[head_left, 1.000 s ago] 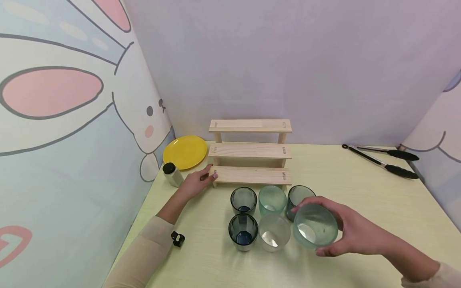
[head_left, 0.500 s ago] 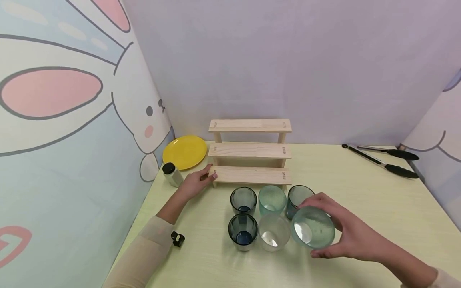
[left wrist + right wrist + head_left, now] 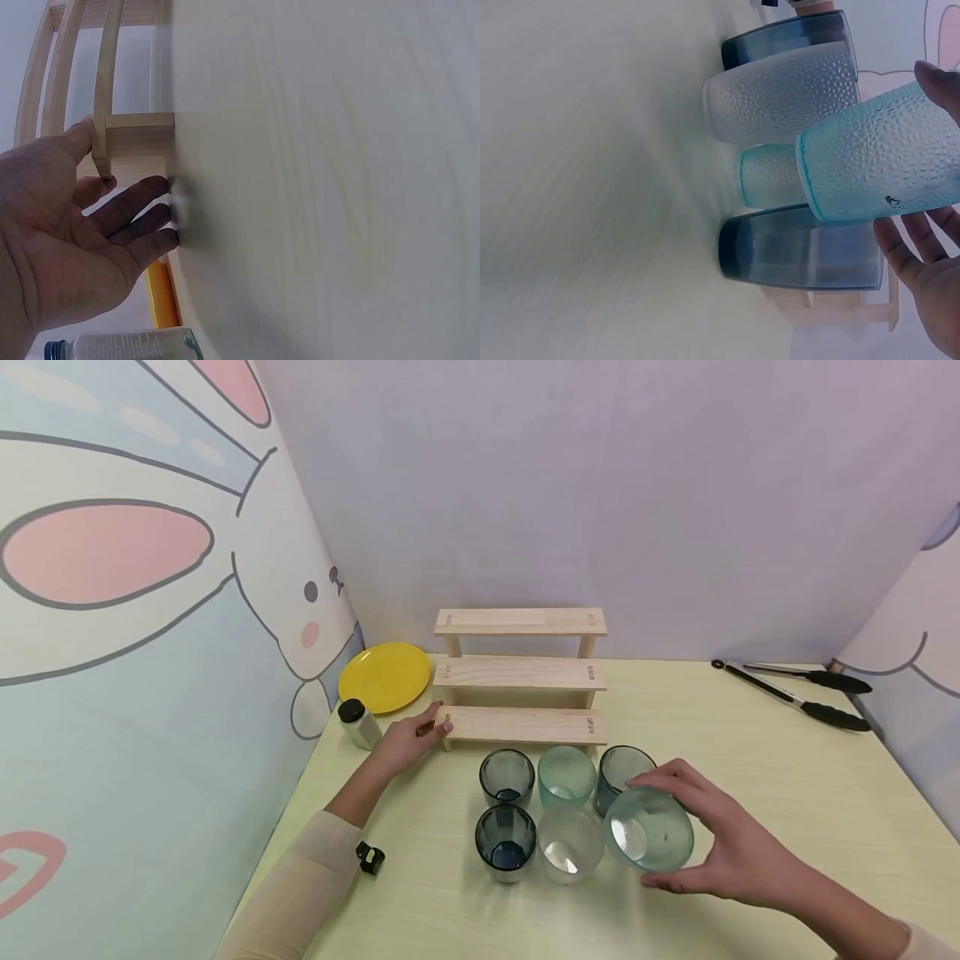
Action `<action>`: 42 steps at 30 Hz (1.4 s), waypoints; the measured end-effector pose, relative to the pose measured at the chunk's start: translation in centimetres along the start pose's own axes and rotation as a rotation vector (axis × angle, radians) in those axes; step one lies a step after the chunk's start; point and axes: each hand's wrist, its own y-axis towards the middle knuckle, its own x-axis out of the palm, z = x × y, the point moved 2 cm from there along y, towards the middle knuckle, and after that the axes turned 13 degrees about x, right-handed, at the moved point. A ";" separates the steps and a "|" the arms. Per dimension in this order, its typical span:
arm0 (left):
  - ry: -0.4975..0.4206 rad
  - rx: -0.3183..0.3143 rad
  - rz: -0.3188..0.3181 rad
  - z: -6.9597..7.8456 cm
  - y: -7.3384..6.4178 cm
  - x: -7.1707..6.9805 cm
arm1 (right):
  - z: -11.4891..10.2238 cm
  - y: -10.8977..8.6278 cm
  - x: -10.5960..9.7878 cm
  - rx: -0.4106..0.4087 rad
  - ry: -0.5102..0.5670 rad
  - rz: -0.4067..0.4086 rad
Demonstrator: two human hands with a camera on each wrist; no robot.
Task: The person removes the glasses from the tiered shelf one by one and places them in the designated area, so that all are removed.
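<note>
My left hand (image 3: 405, 743) pinches the left end of the lowest board of a three-step wooden rack (image 3: 517, 725). In the left wrist view, thumb and forefinger meet that board (image 3: 103, 142) while the other fingers hang below. My right hand (image 3: 723, 847) grips a pale green pebbled glass tumbler (image 3: 651, 831) around its sides. The right wrist view shows this tumbler (image 3: 877, 161) raised off the table, its base toward the tabletop. Just left of it stand a clear tumbler (image 3: 570, 852) and a dark blue one (image 3: 507, 847). Behind are a smoky tumbler (image 3: 507, 772), a green one (image 3: 567, 772) and a grey-blue one (image 3: 618, 772).
A yellow plate (image 3: 386, 677) and a black-capped shaker bottle (image 3: 360, 724) stand left of the rack. Two black-tipped tongs (image 3: 795, 697) lie at the back right. A small black clip (image 3: 371, 858) is beside the left sleeve. Walls border the table at the back and sides.
My right hand has shifted slightly left with the green tumbler, whose tilt has changed a little. The left hand, the rack and the standing tumblers have stayed in place.
</note>
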 end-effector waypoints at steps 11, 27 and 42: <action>0.013 0.018 0.007 -0.1 0.0 0.1 | 0.4 -0.7 0.4 -0.112 -0.119 0.106; 0.012 0.016 0.014 -0.1 -0.1 0.1 | 1.2 -2.2 1.4 -0.102 -0.183 0.136; 0.003 0.015 0.014 -0.3 0.0 0.1 | 2.9 -3.2 3.2 -0.102 -0.082 0.087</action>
